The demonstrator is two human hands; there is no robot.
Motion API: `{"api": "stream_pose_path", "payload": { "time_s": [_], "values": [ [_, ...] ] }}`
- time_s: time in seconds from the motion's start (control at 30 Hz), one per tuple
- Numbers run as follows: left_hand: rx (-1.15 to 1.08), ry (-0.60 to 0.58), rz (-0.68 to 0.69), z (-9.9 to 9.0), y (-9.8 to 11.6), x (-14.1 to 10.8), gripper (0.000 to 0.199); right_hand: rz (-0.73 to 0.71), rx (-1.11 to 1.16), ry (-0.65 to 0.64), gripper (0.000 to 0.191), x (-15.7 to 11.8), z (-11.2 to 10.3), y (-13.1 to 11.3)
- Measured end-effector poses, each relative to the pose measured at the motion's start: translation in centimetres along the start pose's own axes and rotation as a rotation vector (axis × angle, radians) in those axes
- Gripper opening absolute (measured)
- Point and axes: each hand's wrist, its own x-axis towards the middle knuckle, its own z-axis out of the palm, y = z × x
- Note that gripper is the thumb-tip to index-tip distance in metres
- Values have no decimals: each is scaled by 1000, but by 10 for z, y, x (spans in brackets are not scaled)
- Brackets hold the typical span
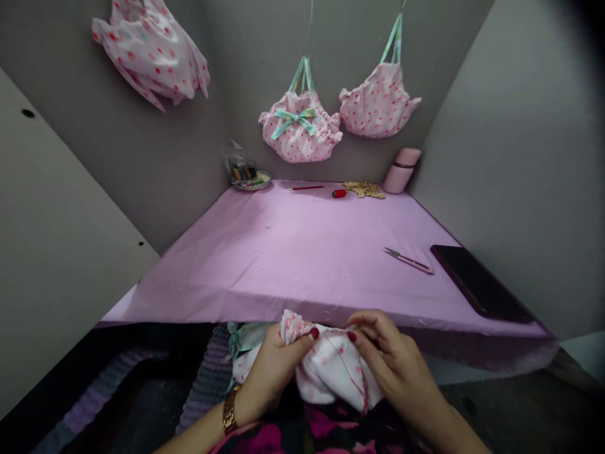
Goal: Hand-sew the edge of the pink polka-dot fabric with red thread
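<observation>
A white and pink dotted piece of fabric [326, 369] lies bunched over my lap, just below the table's front edge. My left hand [278, 359] is closed on its gathered left part, thumb pressed on top. At the upper right edge of the same cloth, my right hand [385, 353] pinches with thumb and forefinger. Whether a needle sits in that pinch is too small to make out. A red thread [347, 366] trails down across the cloth. Mint-green ties [243, 337] show to the left, behind my left wrist.
The table [302, 252] has a lilac cover. Thread snips [409, 260] and a dark phone [479, 280] lie on the right. Farther back are a red thread spool [339, 193], a pink flask [401, 170] and a small basket [253, 181]. Dotted garments [302, 129] hang on the wall.
</observation>
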Motion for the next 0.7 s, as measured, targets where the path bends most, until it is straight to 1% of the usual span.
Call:
{"api": "stream_pose_path", "payload": {
  "time_s": [0.1,0.17,0.27,0.4,0.7],
  "values": [
    [26,9,-12,-1,0,0,16,-55,14,-109,17,0,6,-6],
    [40,9,-10,-2,0,-1,15,-94,-22,-149,21,2,8,-7],
    [39,-4,2,-2,-1,-1,14,-93,-81,-138,24,3,8,-5],
    [8,-31,13,-2,-2,-2,12,-70,-51,-166,25,2,8,-3],
    [31,-43,12,-2,-2,-1,12,-62,-45,-151,28,1,10,-2]
  ]
}}
